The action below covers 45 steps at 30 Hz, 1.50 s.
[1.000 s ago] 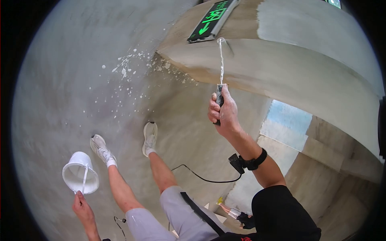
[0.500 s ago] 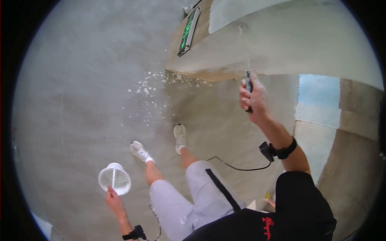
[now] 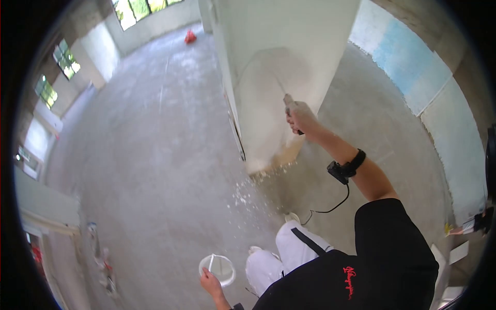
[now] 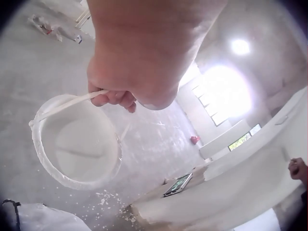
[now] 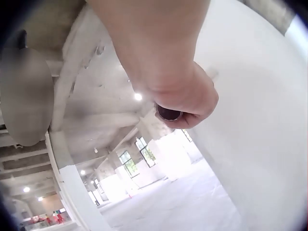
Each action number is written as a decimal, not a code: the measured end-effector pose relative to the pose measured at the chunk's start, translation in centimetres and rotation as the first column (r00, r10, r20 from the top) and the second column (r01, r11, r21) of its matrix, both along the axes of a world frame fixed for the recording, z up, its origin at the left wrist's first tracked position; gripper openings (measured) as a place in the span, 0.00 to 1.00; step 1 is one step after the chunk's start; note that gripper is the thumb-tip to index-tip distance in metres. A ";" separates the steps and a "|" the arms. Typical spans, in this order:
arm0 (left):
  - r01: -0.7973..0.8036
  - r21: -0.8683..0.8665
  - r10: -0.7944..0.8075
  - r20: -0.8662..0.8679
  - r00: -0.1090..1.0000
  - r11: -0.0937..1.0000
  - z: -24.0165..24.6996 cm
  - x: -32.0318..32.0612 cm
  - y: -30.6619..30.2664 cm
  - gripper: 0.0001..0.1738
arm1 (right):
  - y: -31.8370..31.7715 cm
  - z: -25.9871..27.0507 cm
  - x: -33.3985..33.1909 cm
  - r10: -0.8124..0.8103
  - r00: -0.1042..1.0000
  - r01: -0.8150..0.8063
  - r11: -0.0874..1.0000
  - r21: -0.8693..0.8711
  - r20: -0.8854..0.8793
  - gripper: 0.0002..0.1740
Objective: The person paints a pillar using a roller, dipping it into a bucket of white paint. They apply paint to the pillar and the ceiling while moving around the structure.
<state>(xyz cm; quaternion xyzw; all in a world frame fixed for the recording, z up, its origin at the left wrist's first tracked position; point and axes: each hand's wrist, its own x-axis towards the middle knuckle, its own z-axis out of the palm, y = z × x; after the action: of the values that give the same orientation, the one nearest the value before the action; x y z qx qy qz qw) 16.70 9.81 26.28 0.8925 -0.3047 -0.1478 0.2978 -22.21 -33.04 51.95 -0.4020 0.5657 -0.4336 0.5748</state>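
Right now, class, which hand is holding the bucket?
The left hand: it holds the bucket by its white handle, whereas the right hand grips the tool.

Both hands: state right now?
Left hand: closed, holding the white bucket by its thin bail.
Right hand: closed, gripping a dark tool handle.
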 end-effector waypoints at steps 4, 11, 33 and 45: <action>0.045 -0.058 -0.049 -0.072 0.996 0.997 2.3 0.2 -1.3 0.33 | 0.5 2.5 -1.7 0.085 0.996 -0.082 0.992 -0.096 0.024 0.27; 0.083 -0.086 -0.084 -0.004 0.996 0.993 5.2 1.1 -7.1 0.33 | -3.9 8.5 0.8 0.111 0.970 -0.042 0.953 -0.301 0.216 0.27; 0.166 -0.055 -0.165 0.016 0.986 0.985 7.0 -1.5 -11.3 0.27 | -12.0 37.5 2.8 0.116 0.987 -0.015 0.757 -0.653 0.113 0.24; 0.169 -0.040 -0.166 0.068 0.984 0.985 8.0 -2.9 -12.8 0.33 | -12.0 19.1 2.7 0.163 0.976 -0.064 0.848 -0.525 0.144 0.29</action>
<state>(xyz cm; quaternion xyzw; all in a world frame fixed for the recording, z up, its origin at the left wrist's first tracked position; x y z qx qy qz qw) 13.82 -3.00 34.26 0.8611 -0.3914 -0.1365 0.2944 -19.48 -45.02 71.03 -0.5330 0.3481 -0.5697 0.5198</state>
